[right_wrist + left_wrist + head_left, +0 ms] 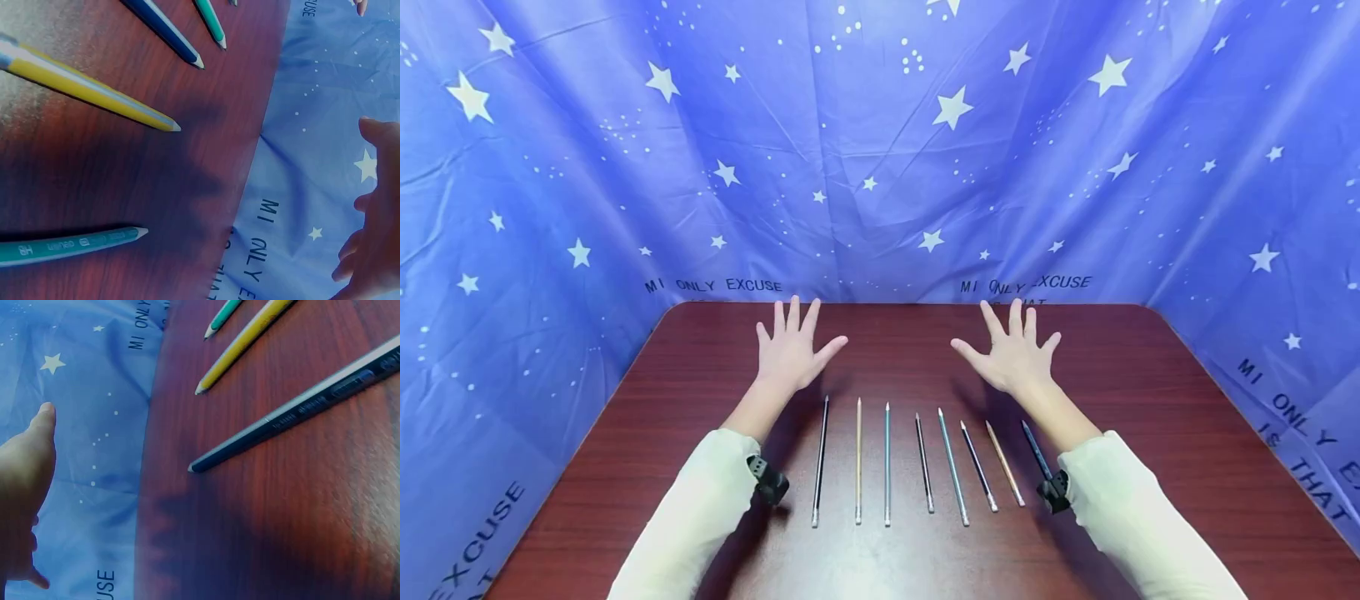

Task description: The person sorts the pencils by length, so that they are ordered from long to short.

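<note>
My left hand [790, 354] hovers palm down over the far left part of the table, fingers spread and holding nothing. Opposite it, my right hand [1017, 357] is spread the same way, also holding nothing. Several pencils lie in a loose row between the forearms, tips pointing away. Nearest the left hand is a black pencil [269, 422], then a yellow pencil [240, 350] and a green one. By the right forearm lies a dark green pencil [69, 245], partly hidden in the head view by the wrist camera; a yellow pencil [94, 90] and a dark blue pencil [165, 31] are beside it.
The dark red wooden table [662, 400] has rounded far corners. A blue curtain [865, 150] with white stars and printed words hangs around its back and sides. Small black cameras [767, 481] are strapped at both wrists, over pale sleeves [696, 500].
</note>
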A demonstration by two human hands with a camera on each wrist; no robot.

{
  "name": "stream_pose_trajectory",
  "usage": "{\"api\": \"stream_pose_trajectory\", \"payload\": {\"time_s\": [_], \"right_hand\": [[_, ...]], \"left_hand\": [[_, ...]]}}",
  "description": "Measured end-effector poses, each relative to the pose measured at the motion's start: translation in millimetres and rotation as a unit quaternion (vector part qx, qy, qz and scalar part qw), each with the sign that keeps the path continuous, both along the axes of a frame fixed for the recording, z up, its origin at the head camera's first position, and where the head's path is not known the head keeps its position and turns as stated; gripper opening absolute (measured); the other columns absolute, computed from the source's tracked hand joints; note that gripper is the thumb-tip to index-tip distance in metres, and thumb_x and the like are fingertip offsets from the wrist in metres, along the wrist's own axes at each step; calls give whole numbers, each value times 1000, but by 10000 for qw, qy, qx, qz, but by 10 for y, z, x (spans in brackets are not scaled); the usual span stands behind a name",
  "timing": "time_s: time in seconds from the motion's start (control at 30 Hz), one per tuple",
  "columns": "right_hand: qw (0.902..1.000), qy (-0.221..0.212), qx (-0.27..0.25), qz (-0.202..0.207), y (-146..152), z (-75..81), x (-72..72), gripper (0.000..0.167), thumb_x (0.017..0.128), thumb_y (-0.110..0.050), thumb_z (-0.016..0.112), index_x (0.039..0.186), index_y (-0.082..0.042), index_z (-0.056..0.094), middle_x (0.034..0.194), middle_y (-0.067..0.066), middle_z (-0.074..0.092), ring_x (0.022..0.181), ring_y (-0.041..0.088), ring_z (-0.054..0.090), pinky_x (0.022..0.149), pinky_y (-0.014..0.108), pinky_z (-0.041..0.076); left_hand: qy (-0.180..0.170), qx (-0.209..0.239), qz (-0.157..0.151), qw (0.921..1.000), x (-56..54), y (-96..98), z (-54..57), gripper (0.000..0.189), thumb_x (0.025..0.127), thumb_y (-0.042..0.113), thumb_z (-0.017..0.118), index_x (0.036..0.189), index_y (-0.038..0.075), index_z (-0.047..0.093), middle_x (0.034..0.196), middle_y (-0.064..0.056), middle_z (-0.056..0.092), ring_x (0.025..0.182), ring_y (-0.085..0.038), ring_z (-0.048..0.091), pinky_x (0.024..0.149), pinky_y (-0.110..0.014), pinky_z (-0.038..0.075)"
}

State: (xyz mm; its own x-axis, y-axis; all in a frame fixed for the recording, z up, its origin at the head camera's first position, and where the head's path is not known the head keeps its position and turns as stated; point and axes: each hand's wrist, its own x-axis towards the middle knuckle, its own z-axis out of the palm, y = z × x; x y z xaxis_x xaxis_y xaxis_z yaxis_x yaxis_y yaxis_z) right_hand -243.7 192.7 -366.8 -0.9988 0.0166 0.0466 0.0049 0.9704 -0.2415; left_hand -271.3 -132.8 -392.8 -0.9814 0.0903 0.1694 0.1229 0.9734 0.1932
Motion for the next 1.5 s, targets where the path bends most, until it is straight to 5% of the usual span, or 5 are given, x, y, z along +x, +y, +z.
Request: {"api": "stream_pose_trajectory", "payload": {"time_s": [0.23, 0.57, 0.87, 1.2, 1.5], "right_hand": [[9987, 116, -474, 131, -68, -27, 53, 90, 82, -76, 37, 150, -21, 17, 152, 28, 14, 140, 45, 15, 101, 74, 23], [9838, -52, -1757, 343, -222, -31, 140, 82, 84, -66, 48, 145, -14, 31, 147, 17, 38, 132, 37, 38, 101, 60, 38], [9621, 126, -2652, 626, -490, -125, 265, 62, 83, -46, 64, 131, -10, 50, 125, 18, 58, 115, 34, 54, 96, 48, 46], [9489, -267, -3009, 911, -883, -279, 484, 51, 79, -36, 72, 121, -12, 58, 111, 14, 66, 88, 19, 67, 77, 36, 55], [9433, -478, -2943, 1458, -1175, -486, 623, 49, 78, -32, 73, 118, -7, 60, 101, 12, 67, 82, 16, 64, 68, 28, 53]], "left_hand": [[-25, 1202, -301, 9923, 54, -116, -76, 83, 86, 66, 45, 148, 14, 24, 148, -17, 34, 134, -38, 35, 98, -63, 40], [-462, 2680, -565, 9606, 223, -232, -142, 76, 86, 46, 62, 141, 2, 34, 135, -24, 47, 126, -37, 44, 107, -51, 37], [-941, 3031, -546, 9467, 383, -250, -240, 64, 84, 35, 67, 134, 1, 44, 128, -22, 55, 115, -35, 56, 97, -48, 47], [-1122, 2841, -495, 9509, 528, -200, -366, 51, 81, 33, 71, 120, 2, 57, 110, -14, 66, 106, -28, 61, 92, -44, 50], [-1169, 2727, -480, 9538, 597, -140, -413, 34, 78, 26, 74, 103, 5, 64, 92, -6, 66, 91, -19, 62, 83, -38, 52]]}}
